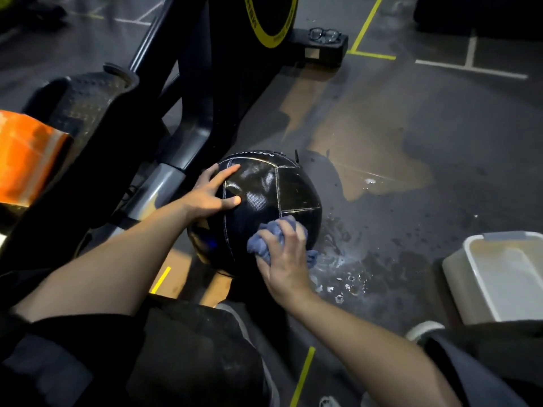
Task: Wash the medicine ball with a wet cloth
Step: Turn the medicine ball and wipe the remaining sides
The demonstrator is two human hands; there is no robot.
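A black medicine ball (264,195) with pale stitched seams rests on the dark gym floor, its surface glistening wet. My left hand (210,193) lies flat on the ball's upper left side, fingers spread apart. My right hand (283,259) is closed around a bunched blue-grey cloth (271,235) and presses it against the ball's lower right side. Part of the cloth sticks out below my fingers.
A white plastic basin (496,277) stands on the floor at the right. Water puddles and splashes (343,277) spread right of the ball. A black exercise machine frame (188,98) rises just left of it. Glasses (324,35) lie on the machine's base; an orange object (26,157) is far left.
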